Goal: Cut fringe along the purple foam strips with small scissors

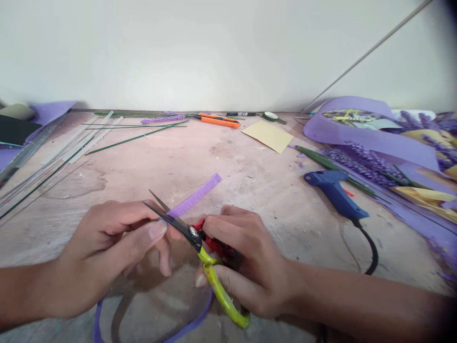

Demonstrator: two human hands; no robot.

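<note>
My right hand (246,262) grips a pair of scissors (224,295) with yellow-green and red handles, blades pointing up and left and slightly apart. Between the blades lies a narrow purple strip (195,196), which looks like paper or foam. My left hand (121,238) pinches this strip between thumb and fingers right at the blades, and its free end sticks out up and to the right. Below the hands a long purple band (193,324) loops over the table; whether it joins the pinched strip is hidden by my fingers.
A blue glue gun (333,190) with a black cord lies at right. Beyond it are purple sheets (342,107) and lavender-like flower sprigs (367,162). At the back lie an orange utility knife (218,120), a yellow card (267,136) and green tape (270,116). Clear glue sticks (96,138) and wires lie left.
</note>
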